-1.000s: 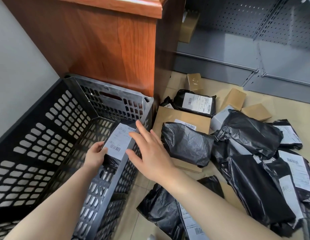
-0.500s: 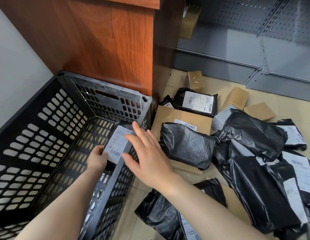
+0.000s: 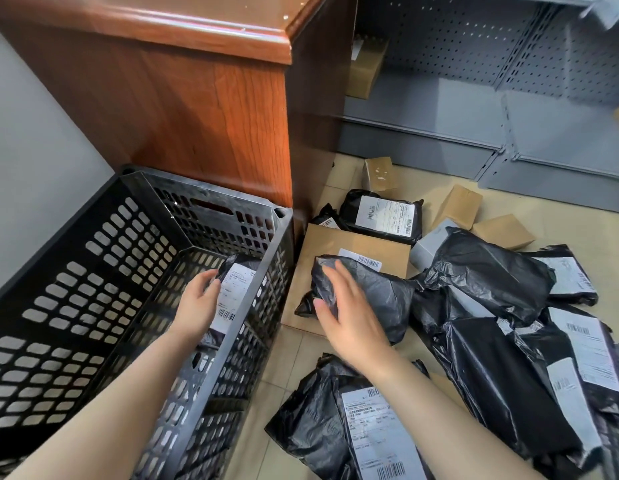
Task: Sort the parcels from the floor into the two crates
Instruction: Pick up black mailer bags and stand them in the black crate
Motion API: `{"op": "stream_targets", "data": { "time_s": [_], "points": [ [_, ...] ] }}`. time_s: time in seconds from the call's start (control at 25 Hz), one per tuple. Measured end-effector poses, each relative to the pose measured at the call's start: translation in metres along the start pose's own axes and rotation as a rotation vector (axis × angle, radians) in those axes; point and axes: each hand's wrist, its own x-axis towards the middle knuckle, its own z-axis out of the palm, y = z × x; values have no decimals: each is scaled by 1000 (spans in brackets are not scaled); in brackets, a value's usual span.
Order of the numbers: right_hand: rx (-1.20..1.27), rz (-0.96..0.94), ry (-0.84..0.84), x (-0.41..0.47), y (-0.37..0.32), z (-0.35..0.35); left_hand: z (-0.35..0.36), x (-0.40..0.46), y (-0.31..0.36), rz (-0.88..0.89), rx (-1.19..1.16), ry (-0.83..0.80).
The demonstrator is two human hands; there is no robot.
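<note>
A black perforated crate stands on the floor at the left; a second crate is not in view. Inside it, my left hand grips the left edge of a black parcel with a white label, which leans low against the crate's right wall. My right hand is outside the crate, fingers spread, lying on a crumpled black bag parcel. That bag rests on a flat brown cardboard parcel. More black parcels are piled on the floor to the right.
A wooden counter rises right behind the crate, and a grey wall lies to the left. Grey metal shelving lines the back. Small cardboard boxes and a labelled black parcel lie beyond the pile. Another labelled bag sits under my right forearm.
My right hand has left the crate's edge and moved right onto the crumpled black bag. My left hand has lowered the labelled parcel deeper into the crate.
</note>
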Motion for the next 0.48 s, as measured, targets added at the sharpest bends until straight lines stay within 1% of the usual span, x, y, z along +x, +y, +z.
{"op": "stream_targets", "data": {
  "time_s": [0.12,0.24,0.36,0.48],
  "points": [
    [-31,94,26,-11,25,-17,-11,-19,38,59,-138,-29],
    [-35,108,81,-25,33,-38,-13,-43,81,182,-148,-9],
    [-34,141,110,-36,36,-56,-1,-72,119,327,-52,-23],
    [-38,167,133,-47,39,-74,18,-90,138,486,128,-35]
  ]
}}
